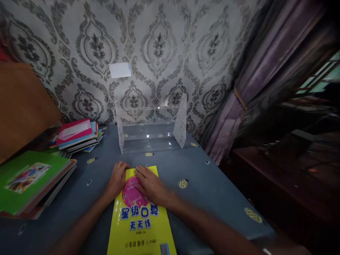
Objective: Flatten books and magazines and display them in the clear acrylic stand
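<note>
A yellow workbook (pixel 143 235) with a pink circle and blue Chinese characters on its cover lies on the blue-grey tabletop right before me. My left hand (pixel 118 179) is closed at the book's upper left corner, its fingers bent and its thumb hidden. Across the upper right of the cover my right hand (pixel 151 184) rests palm down, fingers stretched out and covering part of the pink circle. Beyond both hands, a clear acrylic rack (pixel 148 136) with tiered ledges stands near the wall.
To the left are a stack of books topped by a green one (pixel 34 177) and another stack with a pink cover (pixel 75 132). A brown box-like object (pixel 23 106) rises behind them. A tied purple curtain (pixel 231 117) hangs right of the table (pixel 212 198); patterned wallpaper backs it.
</note>
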`<state>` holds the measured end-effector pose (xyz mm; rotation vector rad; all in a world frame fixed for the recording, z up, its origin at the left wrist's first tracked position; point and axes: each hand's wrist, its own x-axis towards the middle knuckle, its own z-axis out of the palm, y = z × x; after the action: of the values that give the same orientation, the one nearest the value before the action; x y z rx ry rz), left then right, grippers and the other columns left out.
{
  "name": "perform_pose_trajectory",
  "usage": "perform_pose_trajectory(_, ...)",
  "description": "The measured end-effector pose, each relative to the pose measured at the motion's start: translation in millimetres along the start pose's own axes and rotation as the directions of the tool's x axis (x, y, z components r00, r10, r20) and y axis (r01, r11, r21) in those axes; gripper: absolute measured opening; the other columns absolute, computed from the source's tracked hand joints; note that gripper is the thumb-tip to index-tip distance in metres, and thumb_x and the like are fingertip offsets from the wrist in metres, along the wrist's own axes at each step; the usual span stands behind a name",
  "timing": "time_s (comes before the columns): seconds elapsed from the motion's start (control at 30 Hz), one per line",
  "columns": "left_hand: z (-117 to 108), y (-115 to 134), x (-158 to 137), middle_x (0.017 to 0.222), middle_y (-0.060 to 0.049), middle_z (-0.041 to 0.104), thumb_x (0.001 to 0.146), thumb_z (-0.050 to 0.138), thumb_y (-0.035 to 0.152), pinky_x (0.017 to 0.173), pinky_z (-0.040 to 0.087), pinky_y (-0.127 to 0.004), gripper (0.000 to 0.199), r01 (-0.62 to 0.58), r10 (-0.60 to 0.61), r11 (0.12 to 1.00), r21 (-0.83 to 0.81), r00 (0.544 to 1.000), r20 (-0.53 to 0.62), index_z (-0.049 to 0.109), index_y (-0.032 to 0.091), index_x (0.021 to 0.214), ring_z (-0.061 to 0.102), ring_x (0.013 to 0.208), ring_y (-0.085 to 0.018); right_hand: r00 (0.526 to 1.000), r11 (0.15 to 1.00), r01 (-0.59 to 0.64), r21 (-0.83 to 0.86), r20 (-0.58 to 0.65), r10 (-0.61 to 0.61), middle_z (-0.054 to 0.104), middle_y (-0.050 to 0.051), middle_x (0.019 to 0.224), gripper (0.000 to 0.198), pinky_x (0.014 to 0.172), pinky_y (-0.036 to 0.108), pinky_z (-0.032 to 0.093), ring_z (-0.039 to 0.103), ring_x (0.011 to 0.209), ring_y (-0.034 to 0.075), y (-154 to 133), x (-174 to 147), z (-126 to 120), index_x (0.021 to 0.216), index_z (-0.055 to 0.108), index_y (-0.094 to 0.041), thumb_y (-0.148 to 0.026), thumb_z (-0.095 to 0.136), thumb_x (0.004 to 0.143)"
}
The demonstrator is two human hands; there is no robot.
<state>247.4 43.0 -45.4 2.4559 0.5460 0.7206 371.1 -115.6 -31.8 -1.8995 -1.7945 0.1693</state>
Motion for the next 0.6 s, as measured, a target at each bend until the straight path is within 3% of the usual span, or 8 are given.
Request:
perform_pose_trajectory(0.2,6.7,7.5,-16.9,0.090,-0.006,0.061,0.094,0.033,0.011,0.084,0.049,-0.041,0.028,0.042,-0.045,0.994,0.101,0.998,0.032,0.059,0.022,0.088,0.058,0.088,-0.024,0.974,0.971,-0.227,-0.067,-0.025,0.226,0.049,0.014,0.153,0.050,0.121,0.051,0.031,0.041,0.145,0.028,16.7,-25.0,-7.5,0.148,0.049,-0.013,-0.034,0.037,0.104)
perform_pose_trajectory(0.4,-4.4,21.2,4.1,0.096,-0.007,0.061,0.093,0.036,0.008,0.085,0.047,-0.038,0.026,-0.055,0.024,0.936,0.347,0.995,0.093,0.059,0.019,0.090,0.055,0.091,-0.023,0.982,0.962,-0.185,-0.202,0.001,0.189,0.048,0.015,0.153,0.049,0.121,0.051,0.030,0.040,0.145,0.027,21.5,-11.3,-23.9,0.147,0.049,-0.013,-0.032,0.035,0.104)
perform_pose_trajectory(0.6,-11.5,36.7,8.6,0.102,-0.011,0.063,0.100,0.041,0.028,0.088,0.045,-0.039,0.023,-0.068,-0.026,0.832,0.551,0.987,0.161,0.061,0.018,0.098,0.057,0.098,-0.026,0.974,0.933,-0.223,-0.283,-0.016,0.228,0.049,0.015,0.152,0.043,0.119,0.048,0.030,0.041,0.144,0.026,17.7,-9.7,-26.0,0.142,0.053,-0.015,-0.028,0.036,0.105)
